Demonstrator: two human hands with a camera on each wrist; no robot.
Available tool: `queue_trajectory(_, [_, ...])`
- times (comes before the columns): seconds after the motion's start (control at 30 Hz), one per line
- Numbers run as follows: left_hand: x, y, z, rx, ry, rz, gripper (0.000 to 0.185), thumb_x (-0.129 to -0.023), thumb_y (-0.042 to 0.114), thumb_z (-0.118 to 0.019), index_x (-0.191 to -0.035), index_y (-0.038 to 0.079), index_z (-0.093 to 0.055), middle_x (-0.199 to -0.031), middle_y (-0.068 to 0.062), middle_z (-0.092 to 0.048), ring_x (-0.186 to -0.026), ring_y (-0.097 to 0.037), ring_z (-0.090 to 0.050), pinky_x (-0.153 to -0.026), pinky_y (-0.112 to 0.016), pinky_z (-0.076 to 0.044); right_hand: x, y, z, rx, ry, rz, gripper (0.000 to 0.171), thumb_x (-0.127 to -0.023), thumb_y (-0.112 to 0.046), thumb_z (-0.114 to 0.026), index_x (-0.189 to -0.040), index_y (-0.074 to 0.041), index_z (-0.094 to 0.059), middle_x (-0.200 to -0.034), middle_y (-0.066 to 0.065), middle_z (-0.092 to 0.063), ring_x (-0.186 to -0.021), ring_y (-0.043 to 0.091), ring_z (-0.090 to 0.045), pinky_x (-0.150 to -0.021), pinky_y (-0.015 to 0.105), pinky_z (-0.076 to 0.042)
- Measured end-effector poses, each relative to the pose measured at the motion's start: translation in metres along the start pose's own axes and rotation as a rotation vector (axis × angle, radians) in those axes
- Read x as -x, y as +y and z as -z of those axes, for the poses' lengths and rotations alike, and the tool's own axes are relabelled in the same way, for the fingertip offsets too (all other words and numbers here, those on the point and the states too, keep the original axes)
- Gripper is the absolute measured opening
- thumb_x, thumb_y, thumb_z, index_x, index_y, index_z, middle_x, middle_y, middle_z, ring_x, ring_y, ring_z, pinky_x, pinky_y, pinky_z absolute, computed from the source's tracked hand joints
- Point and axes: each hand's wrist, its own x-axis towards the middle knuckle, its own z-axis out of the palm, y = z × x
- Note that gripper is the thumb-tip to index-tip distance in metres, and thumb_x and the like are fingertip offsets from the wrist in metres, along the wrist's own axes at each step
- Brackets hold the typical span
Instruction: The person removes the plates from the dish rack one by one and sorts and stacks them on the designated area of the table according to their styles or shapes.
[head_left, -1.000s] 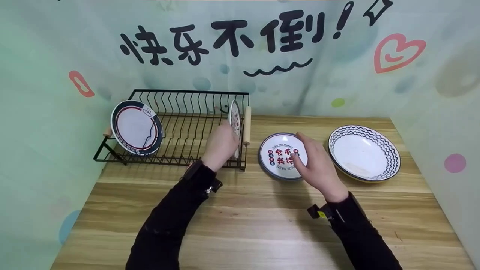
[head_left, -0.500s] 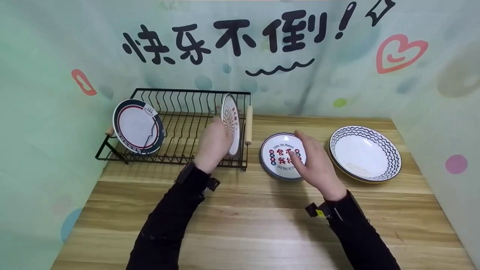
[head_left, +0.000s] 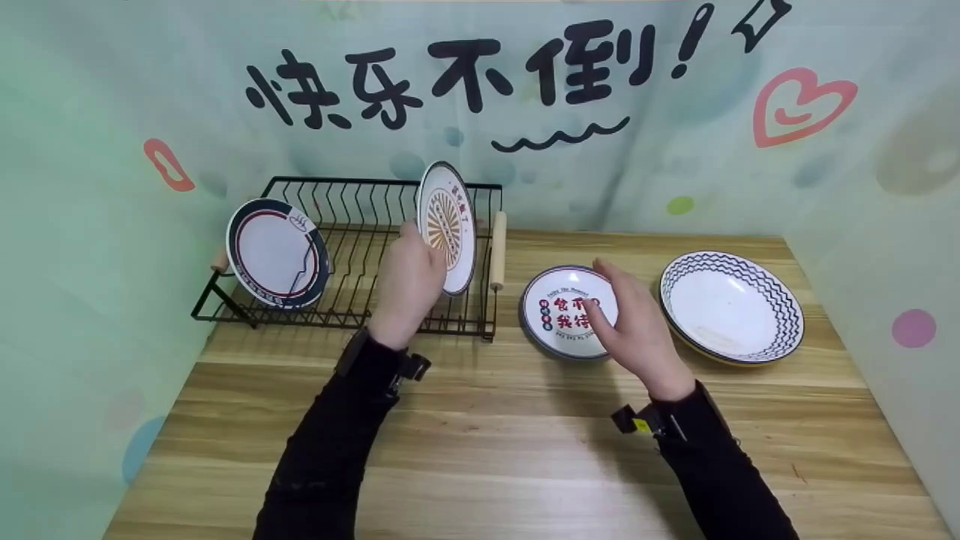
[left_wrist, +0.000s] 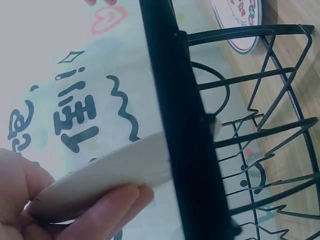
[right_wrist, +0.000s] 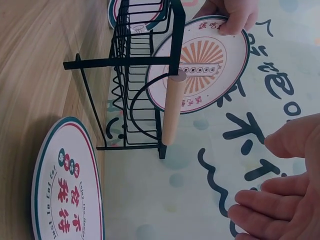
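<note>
Above black dish rack (head_left: 352, 255): left hand (head_left: 409, 281) pinches sunburst plate (head_left: 447, 227) upright by rim. At 3 o'clock, right hand (head_left: 634, 330) hovers, fingers relaxed, over red-lettered plate (head_left: 559, 315) on table (head_left: 480, 450).

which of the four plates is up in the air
The sunburst plate, held by the left hand above the rack. The navy-rimmed plate stands in the rack; the lettered plate and zigzag plate lie on the table.
</note>
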Motion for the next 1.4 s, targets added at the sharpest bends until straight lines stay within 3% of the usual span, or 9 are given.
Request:
queue_trajectory(0.3, [0.003, 0.000, 0.010, 0.019, 0.058, -0.003, 0.036, -0.093, 0.000, -0.047, -0.127, -0.015, -0.048, -0.091, -0.022, -0.067, -0.072, -0.032, -0.066, -0.058, -0.041, -0.055, 0.001, 0.002, 0.000, -0.023, 0.000, -0.023, 0.053, -0.091, -0.006, -0.067, -0.137, 0.011, -0.047, -0.134, 0.025, -0.056, -0.124, 0.040, -0.051, -0.108, 0.050, -0.037])
queue_trajectory(0.57, [0.008, -0.002, 0.018, 0.138, 0.101, -0.018, 0.038, -0.094, -0.001, -0.047, -0.130, -0.013, -0.048, -0.095, -0.022, -0.067, -0.067, -0.028, -0.063, -0.051, -0.038, -0.050, 0.002, 0.003, -0.001, -0.035, -0.005, -0.044, 0.051, -0.092, -0.006, -0.065, -0.137, 0.011, -0.047, -0.135, 0.026, -0.055, -0.126, 0.041, -0.050, -0.109, 0.050, -0.036])
queue_trajectory(0.73, [0.010, -0.002, 0.021, 0.200, 0.121, -0.058, 0.042, -0.091, -0.003, -0.048, -0.132, -0.013, -0.048, -0.099, -0.023, -0.068, -0.074, -0.028, -0.065, -0.058, -0.039, -0.053, 0.002, 0.003, 0.000, -0.048, -0.007, -0.058, 0.050, -0.093, -0.007, -0.064, -0.138, 0.011, -0.047, -0.135, 0.025, -0.055, -0.126, 0.040, -0.049, -0.110, 0.049, -0.035])
queue_trajectory(0.93, [0.015, -0.002, 0.022, 0.232, 0.121, -0.068, 0.035, -0.089, -0.003, -0.048, -0.123, -0.013, -0.053, -0.095, -0.021, -0.066, -0.073, -0.028, -0.063, -0.061, -0.041, -0.055, 0.002, 0.003, -0.001, -0.064, -0.008, -0.072, 0.050, -0.093, -0.007, -0.064, -0.138, 0.010, -0.048, -0.136, 0.024, -0.055, -0.127, 0.039, -0.049, -0.109, 0.049, -0.035])
queue_trajectory(1.1, [0.019, -0.001, 0.021, 0.299, 0.096, -0.055, 0.037, -0.090, -0.002, -0.049, -0.126, -0.010, -0.054, -0.101, -0.018, -0.066, -0.081, -0.026, -0.062, -0.070, -0.037, -0.054, 0.003, 0.003, -0.004, -0.072, 0.003, -0.065, 0.050, -0.093, -0.006, -0.066, -0.136, 0.011, -0.048, -0.135, 0.024, -0.056, -0.126, 0.039, -0.050, -0.109, 0.050, -0.035])
queue_trajectory(1.3, [0.023, 0.000, 0.017, 0.390, 0.086, -0.075, 0.040, -0.087, -0.006, -0.049, -0.125, -0.009, -0.057, -0.098, -0.017, -0.069, -0.077, -0.024, -0.064, -0.069, -0.036, -0.056, 0.003, 0.003, -0.004, -0.084, 0.016, -0.068, 0.050, -0.092, -0.005, -0.066, -0.136, 0.010, -0.049, -0.133, 0.024, -0.057, -0.126, 0.040, -0.050, -0.109, 0.050, -0.035])
queue_trajectory(1.4, [0.026, 0.000, 0.014, 0.438, 0.066, -0.071, 0.041, -0.088, -0.007, -0.048, -0.128, -0.008, -0.055, -0.106, -0.018, -0.068, -0.085, -0.023, -0.065, -0.077, -0.035, -0.056, 0.003, 0.002, -0.005, -0.090, 0.020, -0.069, 0.050, -0.092, -0.004, -0.066, -0.136, 0.011, -0.049, -0.133, 0.024, -0.058, -0.125, 0.039, -0.051, -0.109, 0.050, -0.036])
